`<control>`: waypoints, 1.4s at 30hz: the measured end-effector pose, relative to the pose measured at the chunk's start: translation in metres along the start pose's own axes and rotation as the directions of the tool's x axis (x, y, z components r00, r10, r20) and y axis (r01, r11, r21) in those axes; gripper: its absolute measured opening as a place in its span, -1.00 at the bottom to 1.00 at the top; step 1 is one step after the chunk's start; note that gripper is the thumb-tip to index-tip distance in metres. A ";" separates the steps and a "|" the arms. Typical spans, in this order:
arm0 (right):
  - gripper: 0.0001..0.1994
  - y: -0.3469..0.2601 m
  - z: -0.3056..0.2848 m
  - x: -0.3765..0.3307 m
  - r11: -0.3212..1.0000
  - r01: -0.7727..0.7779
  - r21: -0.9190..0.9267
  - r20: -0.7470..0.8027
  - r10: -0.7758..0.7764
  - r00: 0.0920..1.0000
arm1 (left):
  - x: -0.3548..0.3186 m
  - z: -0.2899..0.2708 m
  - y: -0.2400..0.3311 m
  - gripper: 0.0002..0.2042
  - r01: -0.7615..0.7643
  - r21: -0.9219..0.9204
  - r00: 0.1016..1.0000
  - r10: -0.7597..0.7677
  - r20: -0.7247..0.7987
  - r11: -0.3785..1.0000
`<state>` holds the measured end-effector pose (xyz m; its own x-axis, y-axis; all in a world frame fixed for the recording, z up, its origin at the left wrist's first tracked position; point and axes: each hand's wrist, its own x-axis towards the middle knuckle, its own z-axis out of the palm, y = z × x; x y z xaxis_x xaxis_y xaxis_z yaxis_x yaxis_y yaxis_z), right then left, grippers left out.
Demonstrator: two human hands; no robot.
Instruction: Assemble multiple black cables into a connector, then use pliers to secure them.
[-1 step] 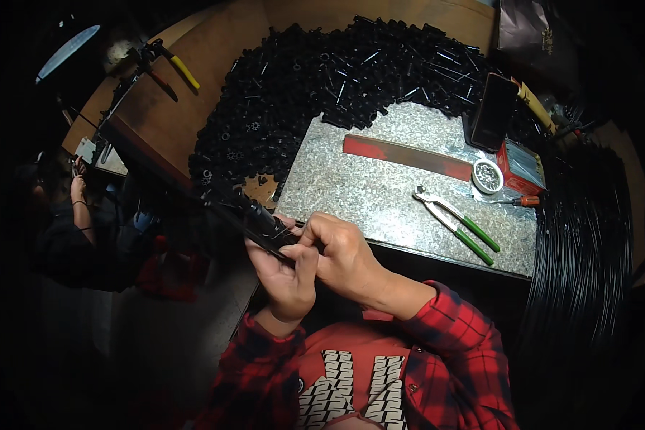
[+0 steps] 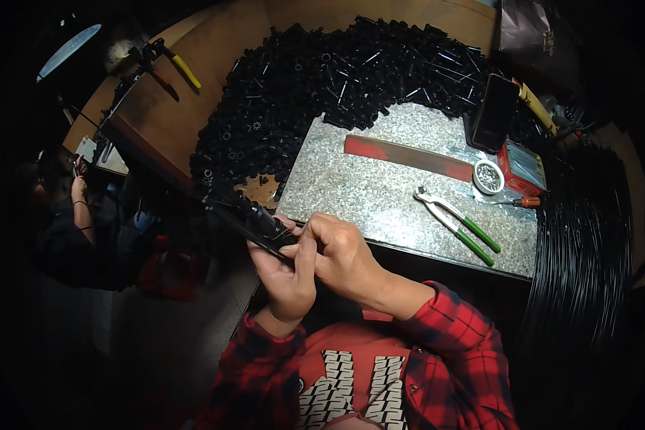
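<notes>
Just left of the table's front edge, my left hand (image 2: 285, 276) is closed around a dark bundle of thin black rods with a cylindrical black piece (image 2: 265, 219) in it. The bundle slants up and to the left, its far end lost among dark shapes. My right hand (image 2: 342, 251) meets the left one at the near end, thumb and fingers pinched together against the black piece. What exactly lies between the right fingertips is hidden. Nearest on the table are green-handled pliers (image 2: 457, 226), lying apart from both hands.
A big heap of small black parts (image 2: 322, 79) covers the back of the speckled tabletop (image 2: 380, 193). On it lie a red-brown bar (image 2: 408, 158), a white cup (image 2: 488, 176), a screwdriver (image 2: 527, 202) and a red box (image 2: 519, 168). A phone (image 2: 494, 111) leans behind; black rods (image 2: 580, 244) hang right. Another person's arm (image 2: 81, 204) works far left.
</notes>
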<state>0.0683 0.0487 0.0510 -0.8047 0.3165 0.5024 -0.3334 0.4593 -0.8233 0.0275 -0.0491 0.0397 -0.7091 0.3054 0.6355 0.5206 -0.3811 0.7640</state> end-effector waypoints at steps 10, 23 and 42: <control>-0.86 0.012 0.012 -0.005 0.988 0.088 0.126 -0.026 -0.085 0.996 | 0.017 -0.034 0.005 -0.71 0.306 0.114 0.947 -0.314 0.061 0.945; -0.83 0.019 0.009 -0.006 0.924 -0.285 0.256 0.154 0.253 0.955 | 0.013 -0.039 -0.004 -0.78 0.241 0.110 0.966 -0.250 0.069 0.964; -0.75 0.019 -0.015 -0.012 0.855 -0.414 0.311 0.256 0.344 0.903 | 0.002 -0.032 -0.015 -0.70 0.131 0.117 0.977 -0.148 0.152 0.984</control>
<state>0.0788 0.0658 0.0332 -0.9673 0.2316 0.1031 -0.1051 0.0035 -0.9945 0.0030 -0.0705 0.0259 -0.6978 0.4878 0.5246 0.4751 -0.2329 0.8485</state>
